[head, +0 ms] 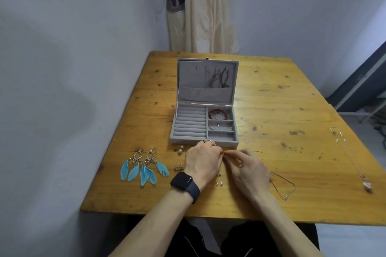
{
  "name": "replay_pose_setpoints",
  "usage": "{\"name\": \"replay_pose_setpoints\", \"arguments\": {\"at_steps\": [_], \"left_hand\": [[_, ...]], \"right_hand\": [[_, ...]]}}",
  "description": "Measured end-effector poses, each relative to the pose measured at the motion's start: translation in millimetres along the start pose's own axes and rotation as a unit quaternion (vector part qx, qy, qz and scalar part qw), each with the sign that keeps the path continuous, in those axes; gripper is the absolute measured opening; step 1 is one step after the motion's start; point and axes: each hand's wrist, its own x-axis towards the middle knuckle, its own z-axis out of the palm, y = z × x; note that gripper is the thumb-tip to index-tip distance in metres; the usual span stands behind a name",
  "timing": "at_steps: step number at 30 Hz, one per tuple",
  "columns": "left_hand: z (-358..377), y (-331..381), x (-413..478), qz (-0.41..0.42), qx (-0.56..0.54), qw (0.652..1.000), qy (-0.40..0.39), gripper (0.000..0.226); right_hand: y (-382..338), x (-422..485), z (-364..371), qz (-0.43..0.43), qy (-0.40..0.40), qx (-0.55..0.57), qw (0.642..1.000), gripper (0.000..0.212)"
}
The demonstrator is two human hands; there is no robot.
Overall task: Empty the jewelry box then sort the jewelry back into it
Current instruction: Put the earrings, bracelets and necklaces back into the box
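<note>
Your fingertips [234, 154] meet, left hand [203, 162] and right hand [249, 170] both pinching one tiny piece [224, 153] (too small to name), just in front of the open box [226, 144]. A bracelet [218, 114] lies in its far-right cell; feather earrings [144, 167] lie to the left.

Both bare forearms reach forward and converge, the left hand [203, 160] and right hand [248, 170] backs-up, curled fingers meeting tip to tip and pinching a tiny piece [227, 153] too small to identify.
</note>
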Motion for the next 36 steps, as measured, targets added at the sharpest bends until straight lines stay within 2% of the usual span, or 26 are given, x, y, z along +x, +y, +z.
{"name": "replay_pose_setpoints", "arguments": {"at_steps": [6, 11, 14, 18, 22, 30, 36], "left_hand": [[3.0, -5.5, -0.5, -0.043, -0.06, 0.997, 0.005, 0.024], [-14.8, -24.0, -2.2, -0.085, -0.244, 0.966, 0.0, 0.015], [-36.9, -39.7, 0.9, -0.098, -0.306, 0.947, 0.019, 0.012], [-61.4, -64.2, 15.8, -0.108, -0.307, 0.945, 0.023, 0.009], [-68.0, -82.8, 35.4, -0.116, -0.271, 0.956, 0.014, 0.01], [-50.7, -92.5, 73.7, -0.109, -0.231, 0.966, -0.05, 0.009], [-37.6, -90.6, 106.4, -0.122, -0.172, 0.975, -0.065, 0.01]], "right_hand": [[2.4, -1.7, 1.5, -0.013, 0.032, 0.016, 0.999, 0.008], [2.1, -3.8, -3.2, -0.017, 0.036, 0.127, 0.991, 0.009], [-4.4, 1.2, -6.1, -0.07, 0.039, 0.155, 0.985, 0.013], [-24.5, 21.2, -9.4, -0.123, 0.055, 0.144, 0.98, 0.016], [-40.8, 47.8, -9.8, -0.141, 0.043, 0.133, 0.98, 0.016], [-53.4, 89.3, 3.9, -0.145, -0.043, 0.081, 0.985, 0.015], [-54.9, 130.6, 21.5, -0.1, -0.055, 0.037, 0.993, 0.016]]}}
